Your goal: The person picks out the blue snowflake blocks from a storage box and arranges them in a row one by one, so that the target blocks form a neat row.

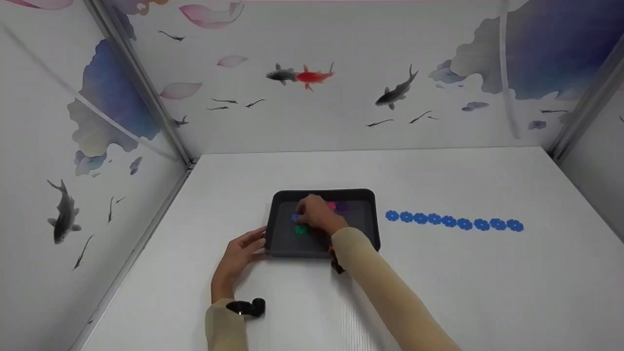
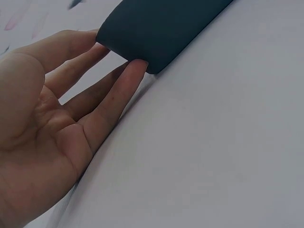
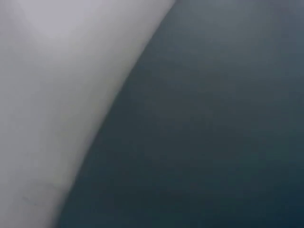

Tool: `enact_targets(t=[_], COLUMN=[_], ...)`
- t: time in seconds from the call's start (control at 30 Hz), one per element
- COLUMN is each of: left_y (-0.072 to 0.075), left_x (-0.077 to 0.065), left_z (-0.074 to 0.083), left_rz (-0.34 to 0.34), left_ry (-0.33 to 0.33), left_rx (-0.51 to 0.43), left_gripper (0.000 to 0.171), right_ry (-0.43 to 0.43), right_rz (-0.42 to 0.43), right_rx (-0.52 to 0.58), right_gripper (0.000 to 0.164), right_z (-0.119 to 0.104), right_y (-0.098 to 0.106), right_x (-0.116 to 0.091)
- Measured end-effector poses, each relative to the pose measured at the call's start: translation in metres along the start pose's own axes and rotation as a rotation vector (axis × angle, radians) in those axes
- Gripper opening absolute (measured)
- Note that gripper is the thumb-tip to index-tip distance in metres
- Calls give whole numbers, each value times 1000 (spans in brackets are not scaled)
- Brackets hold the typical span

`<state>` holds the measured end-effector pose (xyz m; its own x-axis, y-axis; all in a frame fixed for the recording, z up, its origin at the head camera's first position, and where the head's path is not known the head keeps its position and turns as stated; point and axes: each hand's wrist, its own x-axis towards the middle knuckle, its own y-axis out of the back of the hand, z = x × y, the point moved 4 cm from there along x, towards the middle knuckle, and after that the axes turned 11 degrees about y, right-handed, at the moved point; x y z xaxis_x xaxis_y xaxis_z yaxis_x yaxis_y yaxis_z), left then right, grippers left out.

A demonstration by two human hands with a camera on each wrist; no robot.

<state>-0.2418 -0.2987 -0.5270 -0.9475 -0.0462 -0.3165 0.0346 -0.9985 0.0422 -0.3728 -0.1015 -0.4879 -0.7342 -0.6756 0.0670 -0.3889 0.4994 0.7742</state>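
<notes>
A dark shallow tray [image 1: 321, 254] stands on the white table. My left hand [image 1: 238, 258] is at its left side, fairly straight fingers touching the tray wall; the left wrist view shows the fingertips [image 2: 138, 66] against that wall [image 2: 156, 33]. Over the inside of the tray, my right hand [image 1: 319, 213] has its fingers curled downward and pinches a blue flower-shaped disc [image 1: 294, 218], partly hidden by the fingers. Close below lies a green flower disc [image 1: 300, 229]. Pink [image 1: 332, 205] and purple [image 1: 342, 206] pieces lie behind the hand.
To the tray's right, several blue flower discs [image 1: 449, 221] form a slightly slanting row on the table [image 1: 463, 278]. Painted panels [image 1: 341, 117] with fish rise behind and at the sides. The right wrist view is blurred, mostly a dark surface [image 3: 199, 133] beside a pale one.
</notes>
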Motion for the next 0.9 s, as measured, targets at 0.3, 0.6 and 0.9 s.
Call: enact_targets(t=[0.3,0.6,0.9], left_y=[-3,-3,-1], left_x=[1,-1,-3], left_z=[0,-1,1], left_rz=[2,6,16], left_ry=[-6,1,-5], left_rx=[0,34,24], left_gripper=[47,46,45], right_ry=[-20,15,78], right_rz=[-15,-28,16], right_rx=[-73,-177,-224], right_gripper=[30,26,26], right_z=[1,0,0], right_y=[1,6,20], right_x=[-1,-3,-6])
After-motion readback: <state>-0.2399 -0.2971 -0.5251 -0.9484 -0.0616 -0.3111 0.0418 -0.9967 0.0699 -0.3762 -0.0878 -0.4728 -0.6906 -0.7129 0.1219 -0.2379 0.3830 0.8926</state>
